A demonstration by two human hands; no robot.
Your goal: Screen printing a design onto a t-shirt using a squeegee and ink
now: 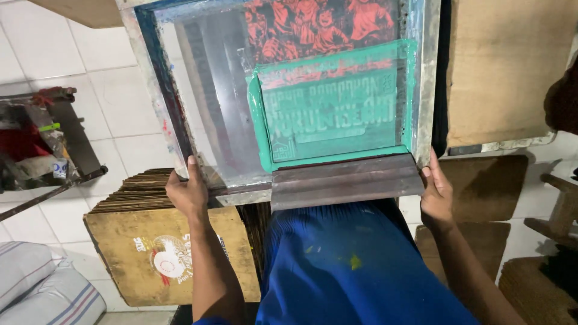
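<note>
A: Screen (205,90) in a metal frame, lying flat in front of the person, near edge just above the blue lap. Green ink (331,105) covers the right half of the mesh; a red print shows under the far part. A wide squeegee (346,180) rests across the near edge, right of centre.

B: Hands?

A: Left hand (188,191) closed on the near-left corner of the frame, thumb up along the side rail, fingers tucked beneath. Right hand (436,192) clasps the near-right corner just beside the squeegee's end, fingers curled over the rail. Both grip the frame; neither is on the squeegee.

B: Arm pose?

A: Both forearms run up from the lower edge of view, elbows low and close to the body, wrists fairly straight. Left arm crosses a stack of boards (174,259) on the floor.

B: How would this hold be done well?

A: Judging from the wet ink, the frame should be kept level, with equal effort from both hands, so nothing runs or smears. The squeegee lies loose on the rail; any tilt toward the body could slide it onto the lap. Slow, even movement looks wise.
</note>
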